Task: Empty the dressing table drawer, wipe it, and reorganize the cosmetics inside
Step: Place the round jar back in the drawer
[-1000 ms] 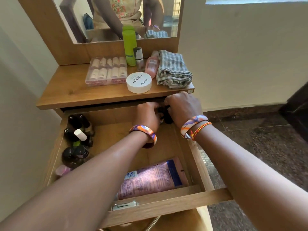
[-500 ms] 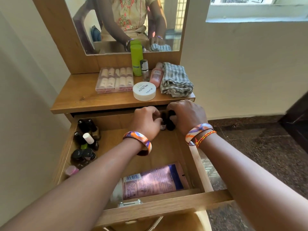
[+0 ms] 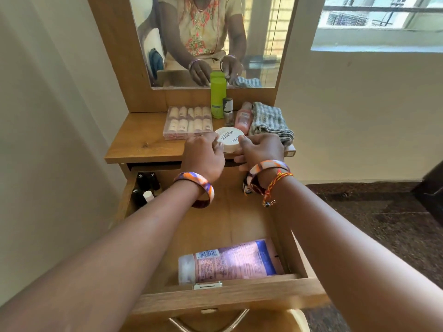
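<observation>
Head view. Left hand and right hand both curled around the round white nail-polish-remover tub on the wooden tabletop.

Open wooden drawer holds a pink lotion tube and dark nail-polish bottles at back left.

Judgement: restocking is partly done. The clear lipstick case, green bottle and checked cloth remain on top.

We see our left hand and right hand clasping a round white plastic jar from both sides on the wooden dressing table top. Below, the open wooden drawer holds a pink lotion tube lying flat and dark nail polish bottles in its far left corner.
</observation>
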